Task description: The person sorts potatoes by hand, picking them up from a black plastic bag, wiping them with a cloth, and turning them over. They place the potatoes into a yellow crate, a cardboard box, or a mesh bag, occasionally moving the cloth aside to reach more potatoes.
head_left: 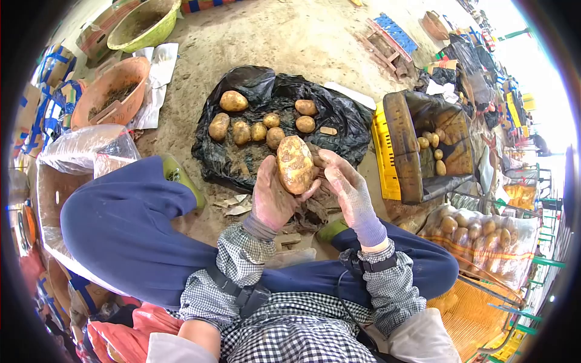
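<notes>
A large, dirt-smeared potato [295, 164] rests in my left hand [272, 196], its fingers curled under and around it. My right hand [348, 190] is beside the potato on the right, fingers apart and bent towards it, with nothing gripped in them. Both hands wear soiled gloves with knitted cuffs. Beyond them, a crumpled black plastic sheet [233, 160] lies on the ground with several loose potatoes [241, 132] spread over it. A small tan oblong piece [328, 130] lies near the sheet's right side.
On the right stands a yellow crate [387, 154] lined with black plastic, with several potatoes inside. Nearer me is a clear bag of potatoes [475, 236]. An orange basin [118, 100] and a green basin [148, 30] stand at the left. My crossed legs [136, 224] frame the work area.
</notes>
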`<state>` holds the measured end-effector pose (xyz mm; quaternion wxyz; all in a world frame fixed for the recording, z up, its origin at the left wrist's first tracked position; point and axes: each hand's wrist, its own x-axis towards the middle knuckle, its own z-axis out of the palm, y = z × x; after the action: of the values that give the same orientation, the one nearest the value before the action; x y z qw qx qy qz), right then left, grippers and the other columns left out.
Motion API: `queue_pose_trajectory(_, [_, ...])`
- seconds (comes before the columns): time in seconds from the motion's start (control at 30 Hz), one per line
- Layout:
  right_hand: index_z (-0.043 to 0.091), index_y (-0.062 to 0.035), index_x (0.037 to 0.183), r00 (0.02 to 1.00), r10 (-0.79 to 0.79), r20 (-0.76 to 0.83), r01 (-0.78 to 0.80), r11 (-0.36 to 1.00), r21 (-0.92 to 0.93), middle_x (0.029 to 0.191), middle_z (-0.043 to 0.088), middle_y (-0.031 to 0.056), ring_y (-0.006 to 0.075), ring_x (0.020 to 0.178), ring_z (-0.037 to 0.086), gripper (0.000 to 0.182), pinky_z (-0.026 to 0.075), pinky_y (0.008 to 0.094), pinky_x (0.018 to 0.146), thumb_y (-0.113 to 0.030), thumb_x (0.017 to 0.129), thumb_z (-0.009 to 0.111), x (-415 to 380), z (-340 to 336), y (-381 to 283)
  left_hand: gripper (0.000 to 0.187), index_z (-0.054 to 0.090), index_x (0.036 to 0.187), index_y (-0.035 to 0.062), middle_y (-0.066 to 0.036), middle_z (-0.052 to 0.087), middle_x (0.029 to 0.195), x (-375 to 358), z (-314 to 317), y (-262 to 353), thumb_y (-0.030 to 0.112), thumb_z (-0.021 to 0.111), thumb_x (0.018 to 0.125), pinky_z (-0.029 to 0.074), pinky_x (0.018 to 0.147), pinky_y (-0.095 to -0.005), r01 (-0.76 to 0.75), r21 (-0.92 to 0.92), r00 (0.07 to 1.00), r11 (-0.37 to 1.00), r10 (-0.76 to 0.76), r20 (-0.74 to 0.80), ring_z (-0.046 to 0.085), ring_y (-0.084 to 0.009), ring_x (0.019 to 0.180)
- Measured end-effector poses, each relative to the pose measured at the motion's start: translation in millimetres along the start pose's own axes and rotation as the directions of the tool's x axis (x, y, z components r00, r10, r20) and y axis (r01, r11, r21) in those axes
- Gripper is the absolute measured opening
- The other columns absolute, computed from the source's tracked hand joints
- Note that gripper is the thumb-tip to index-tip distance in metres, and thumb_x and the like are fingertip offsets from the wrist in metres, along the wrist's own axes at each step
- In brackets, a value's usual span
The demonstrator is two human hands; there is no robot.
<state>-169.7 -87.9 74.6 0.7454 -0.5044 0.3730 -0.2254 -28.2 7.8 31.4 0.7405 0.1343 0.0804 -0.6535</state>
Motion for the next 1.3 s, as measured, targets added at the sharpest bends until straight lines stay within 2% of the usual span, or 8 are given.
queue_pose_trajectory(0.17, [0.056, 0.0009, 0.13, 0.994, 0.039, -0.104, -0.018, 0.982, 0.189, 0.119, 0.065, 0.0092, 0.0178, 0.109, 0.063, 0.036, 0.049, 0.0284, 0.094, -0.016, 0.099, 0.058, 25, -32, 22, 0.056, 0.04, 0.142, 0.0077, -0.014, 0.051, 0.136, 3, -6, 6, 0.047, 0.034, 0.103, 0.047, 0.103, -0.0491, -0.047, 0.045, 0.998, 0.998, 0.048, -0.028, 0.055, -0.0325, 0.122])
queue_pose_trajectory(0.23, [0.06, 0.0014, 0.124, 0.961, -0.076, -0.266, -0.005, 0.956, -0.293, 0.118, 0.067, 0.0131, 0.024, 0.11, 0.065, 0.035, 0.051, 0.0304, 0.092, -0.018, 0.095, 0.062, 47, -89, 80, 0.056, 0.04, 0.142, 0.006, -0.014, 0.052, 0.135, 5, -10, 14, 0.045, 0.038, 0.102, 0.048, 0.103, -0.0492, -0.112, 0.007, 0.993, 0.994, 0.112, -0.044, 0.052, -0.035, 0.125])
queue_pose_trajectory(0.3, [0.064, -0.001, 0.12, 0.984, 0.057, -0.171, -0.18, 0.339, -0.923, 0.118, 0.067, 0.0153, 0.0295, 0.107, 0.065, 0.041, 0.051, 0.0317, 0.091, -0.029, 0.09, 0.067, 38, -103, 84, 0.053, 0.041, 0.141, 0.0064, -0.014, 0.052, 0.136, 7, -16, 23, 0.042, 0.042, 0.102, 0.05, 0.102, -0.0496, -0.164, -0.042, 0.986, 0.986, 0.163, -0.024, 0.051, -0.0353, 0.127])
queue_pose_trajectory(0.4, [0.066, -0.0041, 0.117, 0.864, 0.462, -0.201, -0.169, -0.11, -0.979, 0.114, 0.068, 0.0187, 0.034, 0.103, 0.065, 0.052, 0.051, 0.0385, 0.09, -0.041, 0.08, 0.071, 27, -100, 125, 0.053, 0.043, 0.138, 0.0071, -0.012, 0.054, 0.132, 6, -9, 31, 0.044, 0.043, 0.101, 0.051, 0.1, -0.0486, -0.215, 0.001, 0.974, 0.977, 0.215, -0.072, 0.056, -0.0325, 0.121])
queue_pose_trajectory(0.5, [0.068, -0.0046, 0.112, 0.983, 0.155, -0.095, -0.027, -0.395, -0.918, 0.108, 0.069, 0.0197, 0.0345, 0.1, 0.066, 0.048, 0.051, 0.0429, 0.088, -0.04, 0.08, 0.067, -12, -108, 200, 0.051, 0.046, 0.136, 0.0071, -0.012, 0.057, 0.128, 3, -6, 31, 0.044, 0.044, 0.101, 0.052, 0.099, -0.0481, -0.197, -0.011, 0.978, 0.98, 0.195, -0.079, 0.059, -0.0318, 0.117])
queue_pose_trajectory(0.63, [0.07, -0.008, 0.108, 0.963, 0.174, -0.208, -0.131, -0.372, -0.919, 0.114, 0.067, 0.0204, 0.036, 0.103, 0.065, 0.044, 0.052, 0.0432, 0.089, -0.042, 0.08, 0.068, 13, -120, 222, 0.051, 0.05, 0.136, 0.0076, -0.012, 0.058, 0.13, 1, -9, 32, 0.043, 0.05, 0.098, 0.055, 0.096, -0.0464, -0.177, -0.026, 0.982, 0.984, 0.175, -0.067, 0.057, -0.0335, 0.121])
queue_pose_trajectory(1.0, [0.064, 0.0076, 0.1, 0.96, -0.212, -0.184, 0.069, 0.813, -0.578, 0.124, 0.058, 0.0124, 0.021, 0.103, 0.058, 0.027, 0.046, 0.0296, 0.086, -0.015, 0.085, 0.069, 20, -76, 2, 0.05, 0.049, 0.136, 0.0125, -0.01, 0.059, 0.129, 7, -21, 14, 0.046, 0.049, 0.099, 0.051, 0.098, -0.0509, -0.067, -0.028, 0.996, 0.997, 0.065, -0.067, 0.058, -0.0292, 0.119])
queue_pose_trajectory(1.3, [0.067, -0.0021, 0.107, 0.863, -0.499, 0.078, 0.073, -0.029, -0.997, 0.114, 0.065, 0.0169, 0.0358, 0.113, 0.056, 0.027, 0.045, 0.0428, 0.098, -0.019, 0.086, 0.062, 10, -59, -22, 0.044, 0.049, 0.134, 0.0121, -0.006, 0.06, 0.126, 10, -30, 2, 0.041, 0.045, 0.101, 0.054, 0.094, -0.0481, -0.056, 0.077, 0.99, 0.995, 0.066, -0.128, 0.061, -0.025, 0.113])
